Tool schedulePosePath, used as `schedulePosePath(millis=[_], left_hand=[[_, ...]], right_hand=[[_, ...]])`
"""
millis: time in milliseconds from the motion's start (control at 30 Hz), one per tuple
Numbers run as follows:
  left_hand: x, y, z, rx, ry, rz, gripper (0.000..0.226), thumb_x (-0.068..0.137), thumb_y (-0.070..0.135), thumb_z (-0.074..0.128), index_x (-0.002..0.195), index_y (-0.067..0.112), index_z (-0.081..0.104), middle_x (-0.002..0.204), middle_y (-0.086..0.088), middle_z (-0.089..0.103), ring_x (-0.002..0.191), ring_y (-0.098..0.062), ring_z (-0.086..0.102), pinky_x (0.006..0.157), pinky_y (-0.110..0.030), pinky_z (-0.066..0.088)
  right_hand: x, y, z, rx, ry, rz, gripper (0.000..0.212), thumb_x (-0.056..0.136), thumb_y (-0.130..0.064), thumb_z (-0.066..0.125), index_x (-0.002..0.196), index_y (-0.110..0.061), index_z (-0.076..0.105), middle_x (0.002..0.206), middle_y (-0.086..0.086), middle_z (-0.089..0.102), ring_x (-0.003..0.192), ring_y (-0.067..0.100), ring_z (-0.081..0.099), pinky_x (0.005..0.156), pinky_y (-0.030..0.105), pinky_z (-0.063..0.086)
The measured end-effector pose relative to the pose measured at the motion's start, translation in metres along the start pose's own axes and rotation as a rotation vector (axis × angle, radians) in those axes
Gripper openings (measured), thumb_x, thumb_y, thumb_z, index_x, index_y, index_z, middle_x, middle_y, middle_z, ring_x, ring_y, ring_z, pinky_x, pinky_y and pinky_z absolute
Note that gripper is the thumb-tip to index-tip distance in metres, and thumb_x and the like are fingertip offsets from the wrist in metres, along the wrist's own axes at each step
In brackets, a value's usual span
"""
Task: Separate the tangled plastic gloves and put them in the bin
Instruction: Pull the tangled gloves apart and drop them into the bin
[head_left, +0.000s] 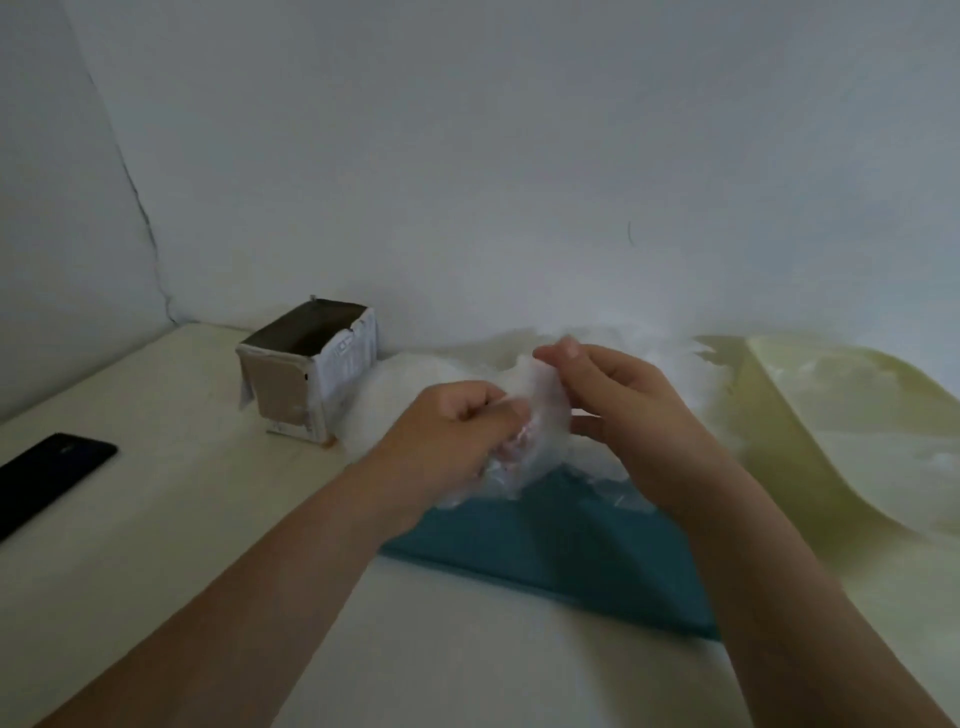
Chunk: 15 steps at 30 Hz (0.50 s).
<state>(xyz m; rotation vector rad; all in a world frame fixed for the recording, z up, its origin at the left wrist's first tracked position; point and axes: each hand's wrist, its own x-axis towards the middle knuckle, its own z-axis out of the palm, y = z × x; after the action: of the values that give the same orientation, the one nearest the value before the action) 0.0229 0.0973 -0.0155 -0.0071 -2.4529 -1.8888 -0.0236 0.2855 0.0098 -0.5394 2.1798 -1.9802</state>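
I'm gripping the glove wad (519, 462) in left hand (457, 423), right hand (623, 395) pinching its top. Glove pile (410, 384) sitting behind, just beside bin (306, 369); phone (49, 475) lying far left.

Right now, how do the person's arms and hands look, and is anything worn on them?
Both are bare. The left hand and right hand show no ring; no watch, bracelet or sleeve shows on the left forearm or right forearm.
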Motion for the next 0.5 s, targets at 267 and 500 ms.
schedulePosePath(millis=[267,500], left_hand=[[0.006,0.013,-0.011,-0.7,-0.235,-0.211,0.047,0.112,0.037,0.038,0.136,0.01,0.067,0.132,-0.015,0.071,0.128,-0.033,0.065,0.114,-0.053,0.045],[0.01,-0.004,-0.024,-0.491,-0.237,-0.27,0.044,0.102,0.046,0.054,0.114,0.01,0.078,0.105,-0.014,0.075,0.092,-0.032,0.068,0.082,-0.044,0.049]], right_hand=[[0.01,0.007,-0.008,0.166,-0.205,-0.015,0.082,0.063,0.001,0.092,0.138,-0.016,0.062,0.117,0.018,0.073,0.107,0.035,0.072,0.09,0.04,0.06],[0.008,0.009,0.006,0.223,-0.051,0.063,0.021,0.092,-0.015,0.068,0.109,-0.009,0.078,0.09,0.018,0.075,0.071,0.026,0.069,0.06,0.033,0.057]])
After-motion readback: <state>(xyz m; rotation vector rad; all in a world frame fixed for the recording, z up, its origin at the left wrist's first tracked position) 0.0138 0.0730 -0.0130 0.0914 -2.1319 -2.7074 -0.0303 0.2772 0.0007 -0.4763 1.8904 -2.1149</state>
